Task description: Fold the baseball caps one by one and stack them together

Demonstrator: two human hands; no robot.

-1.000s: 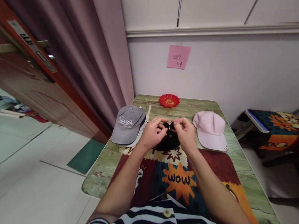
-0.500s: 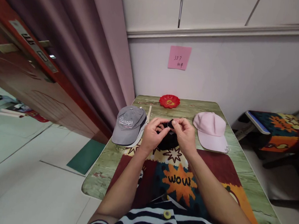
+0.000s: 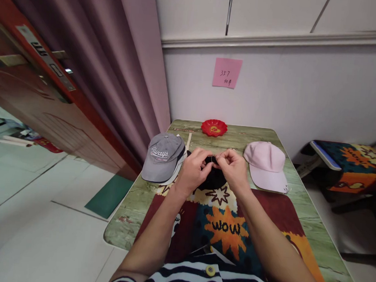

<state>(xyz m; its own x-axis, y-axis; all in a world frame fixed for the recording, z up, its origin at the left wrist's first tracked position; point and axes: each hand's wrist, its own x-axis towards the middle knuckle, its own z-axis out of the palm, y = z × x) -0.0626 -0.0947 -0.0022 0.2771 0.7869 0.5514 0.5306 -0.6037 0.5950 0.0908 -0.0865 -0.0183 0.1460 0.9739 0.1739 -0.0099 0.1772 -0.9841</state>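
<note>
Between my hands is a black cap (image 3: 214,180), low over the patterned mat; much of it is hidden behind my fingers. Its strap, with a small metal buckle (image 3: 212,159), is pinched from both sides. My left hand (image 3: 192,171) grips the strap on the left of the buckle, fingers curled. On the right, my right hand (image 3: 234,169) pinches the strap between thumb and forefinger. A grey cap (image 3: 162,156), lettered "Always", sits left of my hands, on top of other caps whose edges show. To the right lies a pink cap (image 3: 266,165).
A red scalloped dish (image 3: 214,128) stands at the table's far edge by the wall. The mat (image 3: 270,209) covers the near middle of the green table (image 3: 124,223). A wooden door (image 3: 87,128) and curtain are at left, a stool (image 3: 353,164) at right.
My fingers have closed in on the buckle, and the strap sits slightly lower and flatter. The black cap still hangs beneath my hands. The other caps stay where they were.
</note>
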